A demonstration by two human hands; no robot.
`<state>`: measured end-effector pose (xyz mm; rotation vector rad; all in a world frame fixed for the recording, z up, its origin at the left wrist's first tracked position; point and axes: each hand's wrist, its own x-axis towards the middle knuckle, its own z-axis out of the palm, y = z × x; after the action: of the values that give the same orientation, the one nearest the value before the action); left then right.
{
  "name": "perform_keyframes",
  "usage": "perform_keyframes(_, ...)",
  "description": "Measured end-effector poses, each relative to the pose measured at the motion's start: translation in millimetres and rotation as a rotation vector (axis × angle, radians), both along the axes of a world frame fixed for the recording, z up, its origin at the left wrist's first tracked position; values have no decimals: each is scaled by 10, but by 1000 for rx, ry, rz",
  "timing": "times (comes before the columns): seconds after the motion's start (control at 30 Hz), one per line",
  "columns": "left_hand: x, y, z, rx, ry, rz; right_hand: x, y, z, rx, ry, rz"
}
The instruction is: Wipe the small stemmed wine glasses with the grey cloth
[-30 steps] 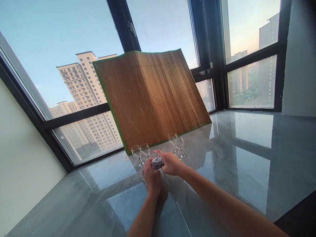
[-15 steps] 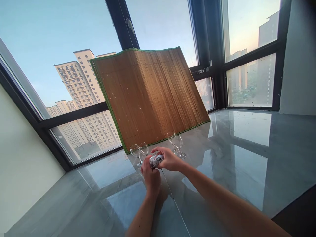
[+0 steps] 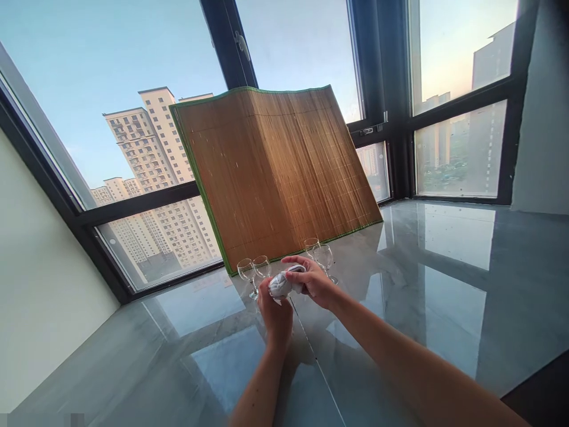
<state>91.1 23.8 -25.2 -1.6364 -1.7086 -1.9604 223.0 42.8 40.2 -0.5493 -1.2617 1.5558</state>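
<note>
Head view: both hands meeting in front of the bamboo mat, low over the glossy grey floor. Left hand raised from below, fingers curled shut around something mostly hidden, probably the stem or lower bowl of a glass; too covered to say for certain. Right hand reaching in from the right, fingers bent closed over a pale cloth, pressing it against whatever the left hand grips. Cloth bunched between the two hands, touching both, sitting just above the left fingers and just left of the right palm. Long axis of the bundle tilted, running from lower left up toward the right hand. Right hand on top and nearer the mat; left hand underneath, nearer the camera.

Just in front of the mat's lower edge, standing upright on the floor: one pair of wine glasses left of the hands, a second pair right of them, partly behind the right hand. Behind the mat, dark-framed windows with tower blocks beyond.
</note>
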Motion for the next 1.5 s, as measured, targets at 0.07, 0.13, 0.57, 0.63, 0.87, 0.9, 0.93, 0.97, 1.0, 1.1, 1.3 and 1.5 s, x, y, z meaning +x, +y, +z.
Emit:
perform_keyframes(0.07, 12, -2, -5, -2, -19, -19, -24, -5, 4, -31, 62, -62)
perform_keyframes(0.13, 16, -3, -4, -14, -28, -15, -59, -12, 10, -5, 99, -215)
perform_keyframes(0.57, 207, -99, 108, 27, -376, -111, -189, 159, -335, 263, -442, -741)
perform_keyframes(0.63, 232, -113, 111, 60, -353, -136, -239, 179, -429, 273, -558, -636)
perform_keyframes(0.87, 138, -51, 67, 36, -406, -74, -280, 224, -481, -77, -597, -264)
perform_keyframes(0.9, 129, -44, 65, 30, -442, -80, -276, 225, -475, -82, -606, -257)
perform_keyframes(0.93, 122, -42, 67, 22, -478, -97, -272, 225, -472, -86, -613, -248)
perform_keyframes(0.97, 118, -44, 73, 16, -511, -118, -270, 227, -472, -87, -622, -243)
perform_keyframes(1.0, 115, -49, 82, 10, -538, -138, -268, 230, -475, -82, -631, -244)
perform_keyframes(1.1, 100, -69, 116, -47, -563, -159, -266, 251, -498, -37, -660, -299)
perform_keyframes(1.3, 52, -52, 136, -113, -665, -130, -250, 234, -469, 123, -668, -499)
perform_keyframes(1.5, 39, -15, 93, -85, -658, -96, -213, 91, -302, 169, -455, -593)
